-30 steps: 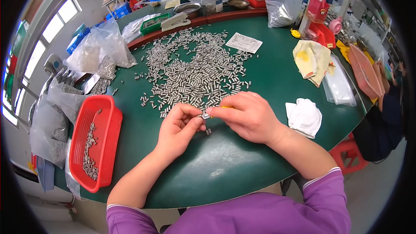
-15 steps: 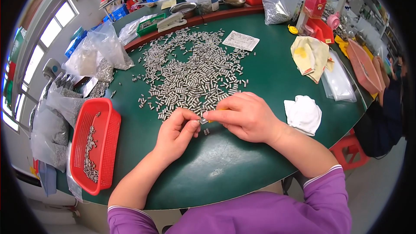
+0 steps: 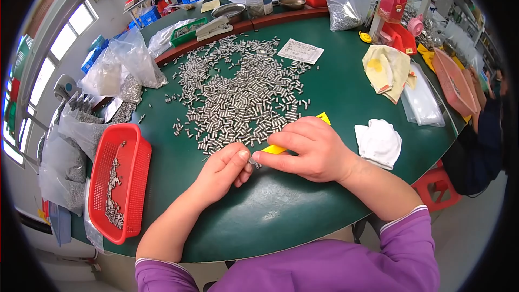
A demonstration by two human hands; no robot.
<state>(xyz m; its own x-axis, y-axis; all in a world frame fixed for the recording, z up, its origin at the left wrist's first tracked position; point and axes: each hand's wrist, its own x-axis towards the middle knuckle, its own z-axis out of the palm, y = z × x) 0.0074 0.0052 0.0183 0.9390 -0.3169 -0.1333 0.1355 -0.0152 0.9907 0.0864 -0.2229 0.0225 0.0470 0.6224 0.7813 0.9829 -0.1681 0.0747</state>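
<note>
Pin (image 3: pixel 254 161) between left hand (image 3: pixel 224 170) — right hand (image 3: pixel 311 148).

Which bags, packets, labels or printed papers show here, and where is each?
Clear plastic bags: table's left edge, crumpled, partly filled with grey metal parts.
White printed paper slip: beyond the scattered parts, rectangular.
Tall clear bag: far side, upright.
Flat clear packet: right edge.

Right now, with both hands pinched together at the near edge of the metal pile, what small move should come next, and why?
Probably carry the small metal piece pinched in the left hand to the red basket, which already holds similar pieces. The right hand keeps its yellow tool.
</note>
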